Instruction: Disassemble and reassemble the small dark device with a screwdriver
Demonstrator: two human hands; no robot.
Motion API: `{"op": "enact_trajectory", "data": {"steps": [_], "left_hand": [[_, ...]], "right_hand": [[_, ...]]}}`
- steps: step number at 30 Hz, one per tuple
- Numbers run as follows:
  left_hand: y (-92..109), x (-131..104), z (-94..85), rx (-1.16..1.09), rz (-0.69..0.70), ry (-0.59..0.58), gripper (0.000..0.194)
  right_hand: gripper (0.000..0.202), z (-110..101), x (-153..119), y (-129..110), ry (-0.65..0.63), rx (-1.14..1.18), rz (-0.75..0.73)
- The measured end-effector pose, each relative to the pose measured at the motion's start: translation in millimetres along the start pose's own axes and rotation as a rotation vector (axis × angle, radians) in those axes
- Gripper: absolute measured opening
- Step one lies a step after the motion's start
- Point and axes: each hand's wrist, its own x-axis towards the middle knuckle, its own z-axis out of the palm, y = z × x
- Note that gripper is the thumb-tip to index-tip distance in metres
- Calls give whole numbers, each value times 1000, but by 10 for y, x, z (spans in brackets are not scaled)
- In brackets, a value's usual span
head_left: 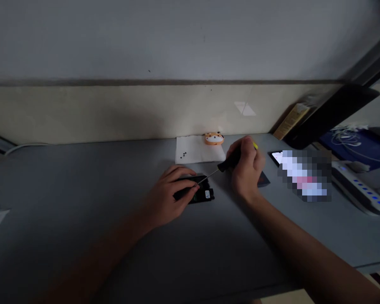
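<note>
My right hand (245,169) is closed around the black handle of a screwdriver (229,162), which has a yellow patch near its top end. The thin metal shaft slants down to the left, its tip at a flat black electronic device (202,196) with a small white label. Over the left part of that device lies my left hand (174,192), gripping it. Its thumb and index finger come together beside the screwdriver tip, and whether they touch the tip I cannot tell. Several tiny dark screws (183,155) lie on a white paper sheet (194,150) behind the device.
An orange animal-faced case (214,138) sits on the paper's back right. Past my right hand are a dark flat object (263,179), a lit, blurred phone (304,175) and a white power strip (361,188) with blue lights. A yellowish box (291,121) leans near the wall.
</note>
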Motion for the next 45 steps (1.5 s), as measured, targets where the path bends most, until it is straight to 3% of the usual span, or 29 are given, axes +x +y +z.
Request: {"op": "enact_trajectory", "data": {"steps": [3,6,12,33,45], "left_hand": [[19,-9,-25,25,-10,-17,17],[50,-9,-61,43,-66,-98,35],[58,-28,-65,46,-111,-230,51],[-17,-47,16,45,-86,-159,45],[-53,-31,48,38,-24,-113,22]], "right_hand": [[49,-22,5,-19,9,-21,-49],[48,-56,21,-43,14,-54,-120],[48,-100,-4,-52,-93,-137,-229],[46,-106,-47,-85,-173,-198,-396],[37,-70,-40,-176,-350,-135,-259]]}}
